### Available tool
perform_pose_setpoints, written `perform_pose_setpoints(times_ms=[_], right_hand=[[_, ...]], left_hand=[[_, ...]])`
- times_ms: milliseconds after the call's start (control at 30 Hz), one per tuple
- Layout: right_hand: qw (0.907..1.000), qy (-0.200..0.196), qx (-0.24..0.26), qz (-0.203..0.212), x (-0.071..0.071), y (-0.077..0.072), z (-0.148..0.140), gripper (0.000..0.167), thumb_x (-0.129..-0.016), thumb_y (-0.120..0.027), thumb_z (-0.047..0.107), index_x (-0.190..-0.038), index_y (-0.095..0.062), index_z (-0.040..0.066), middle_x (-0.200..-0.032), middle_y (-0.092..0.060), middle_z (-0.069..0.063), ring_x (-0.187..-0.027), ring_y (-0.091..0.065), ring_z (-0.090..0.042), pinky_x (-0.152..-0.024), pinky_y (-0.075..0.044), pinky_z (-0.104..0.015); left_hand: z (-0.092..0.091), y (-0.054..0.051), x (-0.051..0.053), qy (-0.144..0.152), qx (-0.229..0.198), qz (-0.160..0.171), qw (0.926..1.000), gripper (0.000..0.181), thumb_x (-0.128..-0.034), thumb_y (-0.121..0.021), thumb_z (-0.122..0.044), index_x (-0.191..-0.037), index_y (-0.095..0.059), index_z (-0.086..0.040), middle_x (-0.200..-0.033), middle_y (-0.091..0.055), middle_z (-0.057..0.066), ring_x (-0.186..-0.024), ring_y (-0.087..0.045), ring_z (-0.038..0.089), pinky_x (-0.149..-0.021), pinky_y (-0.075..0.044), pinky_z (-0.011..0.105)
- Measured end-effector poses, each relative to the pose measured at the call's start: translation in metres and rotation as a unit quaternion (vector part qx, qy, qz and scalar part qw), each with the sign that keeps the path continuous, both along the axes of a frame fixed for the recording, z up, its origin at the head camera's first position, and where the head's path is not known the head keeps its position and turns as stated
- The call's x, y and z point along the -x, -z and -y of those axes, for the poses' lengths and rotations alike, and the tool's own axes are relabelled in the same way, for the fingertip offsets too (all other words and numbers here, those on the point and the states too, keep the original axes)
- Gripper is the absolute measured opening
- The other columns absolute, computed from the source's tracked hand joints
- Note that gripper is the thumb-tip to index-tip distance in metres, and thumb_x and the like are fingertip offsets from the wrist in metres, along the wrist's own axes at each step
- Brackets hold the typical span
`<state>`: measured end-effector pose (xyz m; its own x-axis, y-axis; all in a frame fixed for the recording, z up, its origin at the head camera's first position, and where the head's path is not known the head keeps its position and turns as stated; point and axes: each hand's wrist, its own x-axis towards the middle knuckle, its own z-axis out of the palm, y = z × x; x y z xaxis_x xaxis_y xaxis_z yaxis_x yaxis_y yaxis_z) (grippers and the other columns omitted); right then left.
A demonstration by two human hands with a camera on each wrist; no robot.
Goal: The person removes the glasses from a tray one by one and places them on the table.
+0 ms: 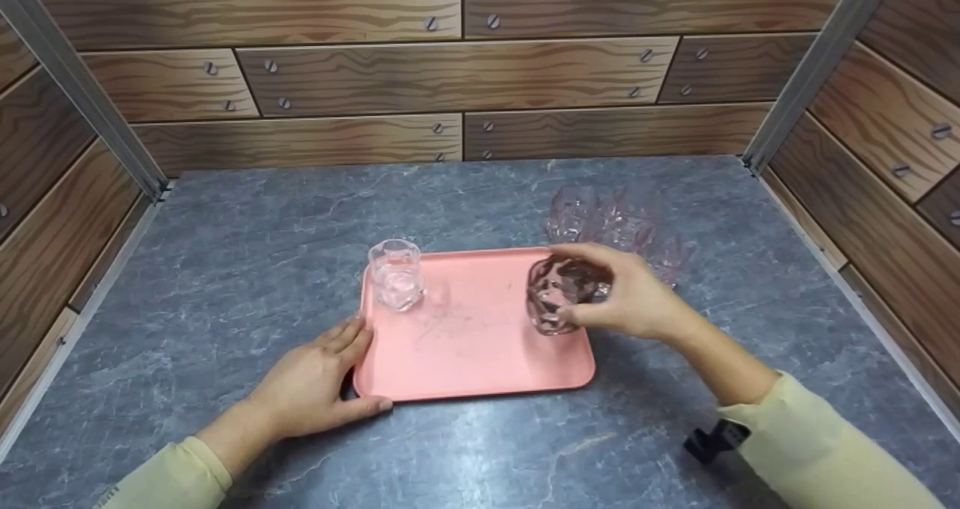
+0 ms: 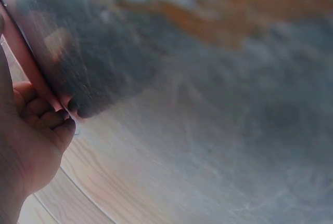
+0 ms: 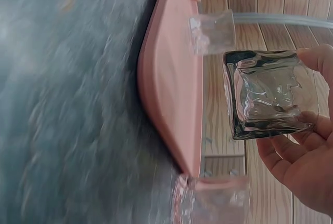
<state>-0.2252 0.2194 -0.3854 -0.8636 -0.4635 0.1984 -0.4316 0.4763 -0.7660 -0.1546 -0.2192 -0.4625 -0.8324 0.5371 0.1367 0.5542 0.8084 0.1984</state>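
Note:
A clear faceted glass [image 1: 397,276] stands upright at the back left of a pink tray [image 1: 465,344]. My left hand [image 1: 315,381] grips the tray's front left corner, fingers along the left rim and thumb at the front edge; the left wrist view shows its curled fingers [image 2: 47,115] against the rim. Above the tray's right side, my right hand [image 1: 630,291] holds a second glass [image 1: 551,299] from its right side, between thumb and fingers. In the right wrist view this glass [image 3: 270,94] looks clear with dark edges and stands apart from the tray.
Several pinkish clear glasses [image 1: 570,216] stand on the grey marbled table [image 1: 247,231] behind and right of the tray, partly behind my right hand. Wood-patterned walls [image 1: 450,81] close off the back and both sides.

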Motion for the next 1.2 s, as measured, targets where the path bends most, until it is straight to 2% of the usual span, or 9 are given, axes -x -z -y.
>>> perform_pose_setpoints(times_ms=[233, 700, 933, 1200], right_hand=[[0.9999, 0.01, -0.005, 0.0, -0.001, 0.004, -0.027, 0.081, -0.075, -0.093, 0.009, -0.149, -0.061, 0.009, -0.13, -0.071, -0.009, -0.113, -0.07, -0.028, -0.1, -0.055, -0.027], [0.9993, 0.035, -0.014, -0.007, -0.004, 0.011, -0.063, 0.079, -0.077, -0.094, 0.01, -0.149, -0.062, 0.011, -0.13, -0.071, -0.011, -0.107, -0.07, -0.027, -0.092, -0.057, -0.024], [0.9991, 0.04, -0.012, 0.0, -0.006, 0.02, -0.071, 0.078, -0.078, -0.094, 0.01, -0.148, -0.062, 0.011, -0.132, -0.071, -0.011, -0.111, -0.07, -0.03, -0.095, -0.054, -0.019], [0.9984, 0.047, -0.03, -0.01, -0.007, 0.026, -0.073, 0.078, -0.077, -0.095, 0.014, -0.148, -0.063, 0.014, -0.135, -0.069, -0.011, -0.111, -0.07, -0.026, -0.096, -0.053, -0.02]], left_hand=[[0.001, 0.001, -0.001, -0.001, 0.0, -0.002, 1.0, 0.107, -0.0921, -0.059, -0.08, -0.155, -0.049, 0.006, -0.161, -0.043, 0.028, -0.147, -0.046, 0.044, -0.114, -0.047, 0.056], [0.002, 0.001, 0.001, -0.001, 0.003, 0.0, 1.0, 0.108, -0.0921, -0.057, -0.082, -0.155, -0.048, 0.006, -0.162, -0.042, 0.028, -0.146, -0.046, 0.045, -0.113, -0.048, 0.057], [0.002, 0.002, 0.0, -0.004, -0.001, 0.003, 1.0, 0.109, -0.0919, -0.057, -0.082, -0.155, -0.049, 0.006, -0.162, -0.042, 0.028, -0.146, -0.046, 0.044, -0.114, -0.046, 0.057], [0.002, 0.002, 0.001, -0.006, 0.002, 0.007, 1.0, 0.109, -0.0916, -0.058, -0.082, -0.155, -0.048, 0.006, -0.162, -0.041, 0.027, -0.147, -0.045, 0.044, -0.114, -0.046, 0.058]])
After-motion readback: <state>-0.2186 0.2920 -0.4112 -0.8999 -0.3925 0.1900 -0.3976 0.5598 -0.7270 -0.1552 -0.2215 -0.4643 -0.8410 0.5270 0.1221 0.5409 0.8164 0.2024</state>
